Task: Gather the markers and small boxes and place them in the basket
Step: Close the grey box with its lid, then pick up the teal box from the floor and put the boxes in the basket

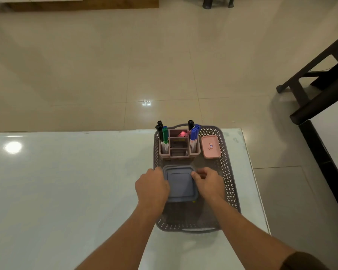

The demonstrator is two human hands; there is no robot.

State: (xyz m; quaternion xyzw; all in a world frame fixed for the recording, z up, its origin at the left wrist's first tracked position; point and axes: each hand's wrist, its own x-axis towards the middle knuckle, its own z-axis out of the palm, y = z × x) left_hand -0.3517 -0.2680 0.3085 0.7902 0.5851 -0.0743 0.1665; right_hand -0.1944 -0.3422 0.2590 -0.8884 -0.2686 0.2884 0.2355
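A grey perforated basket (228,182) lies on the white glass table. Inside it, a blue-grey square box (180,183) sits in the middle. My left hand (152,187) grips its left side and my right hand (208,181) grips its right side, fingers curled over the lid's edges. Behind the box stands a brown pen holder (179,147) with black, green and blue markers (165,136) on its left and blue and black markers (193,136) on its right. A small pink box (211,146) lies flat at the basket's back right.
The white table (66,182) stretches far to the left of the basket; its right edge runs close beside the basket. Beyond lies a tiled floor. A dark stool or table frame (320,80) stands at the right.
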